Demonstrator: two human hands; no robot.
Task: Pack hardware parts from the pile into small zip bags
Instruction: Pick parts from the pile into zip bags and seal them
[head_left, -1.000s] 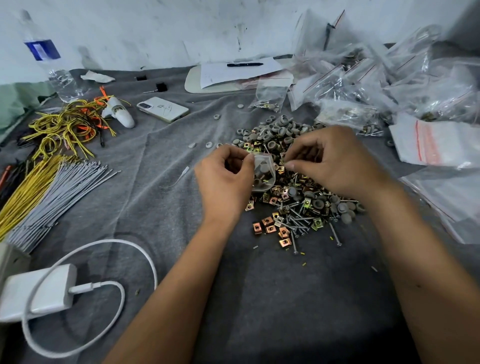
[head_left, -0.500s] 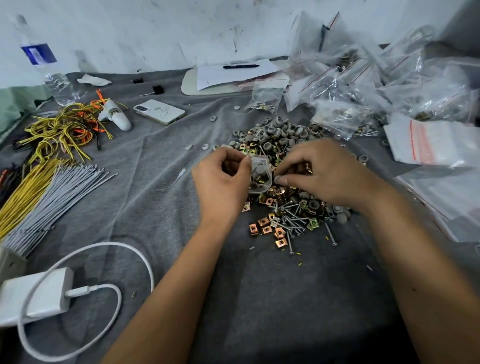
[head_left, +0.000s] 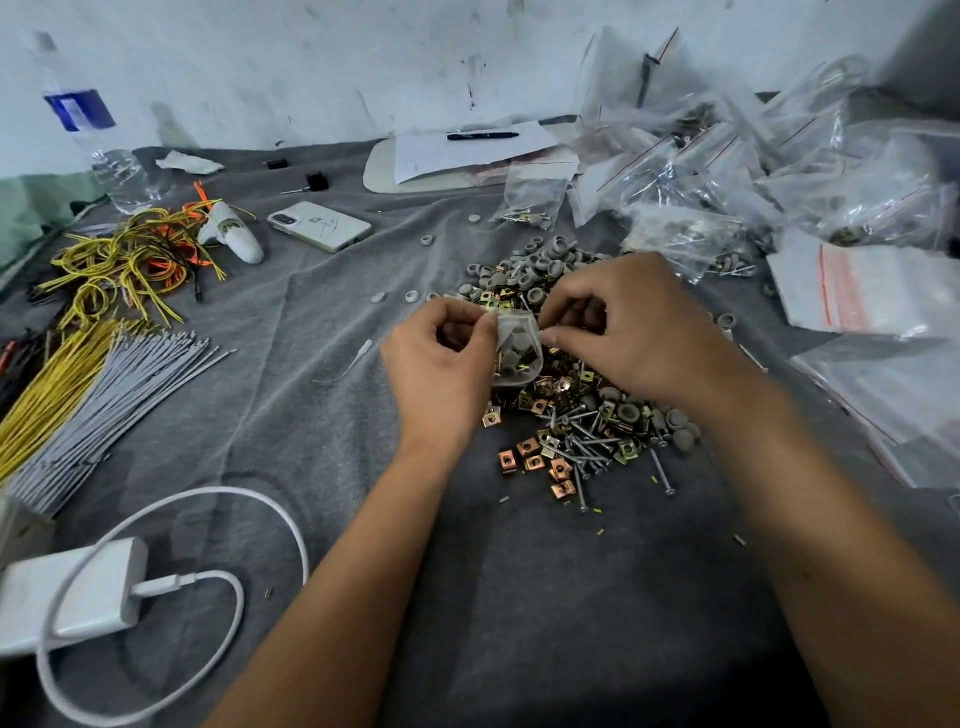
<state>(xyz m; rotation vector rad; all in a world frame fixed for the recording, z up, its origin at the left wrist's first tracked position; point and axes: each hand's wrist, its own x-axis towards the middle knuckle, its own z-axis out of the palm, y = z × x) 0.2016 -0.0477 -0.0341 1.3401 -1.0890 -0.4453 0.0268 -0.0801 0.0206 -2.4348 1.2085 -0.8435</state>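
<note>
Both hands pinch the small zip bag (head_left: 517, 349) top, left hand (head_left: 441, 358) at 9 o'clock, right hand (head_left: 631, 325) at 3. It holds parts; sealing seems next, needing a firm press along the strip.

Between the left hand (head_left: 441, 364) and right hand (head_left: 639, 332), a zip bag (head_left: 517, 351) hangs above the pile (head_left: 566, 415).

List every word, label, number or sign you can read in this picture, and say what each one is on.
No text can be read anywhere.
Water bottle: blue label, print too blurred to read.
Paper sheet under the pen: faint marks, too small to read.
Phone: dark scribble on its back, not legible as words.
Zip bags: red strips only, no lettering visible.
</note>
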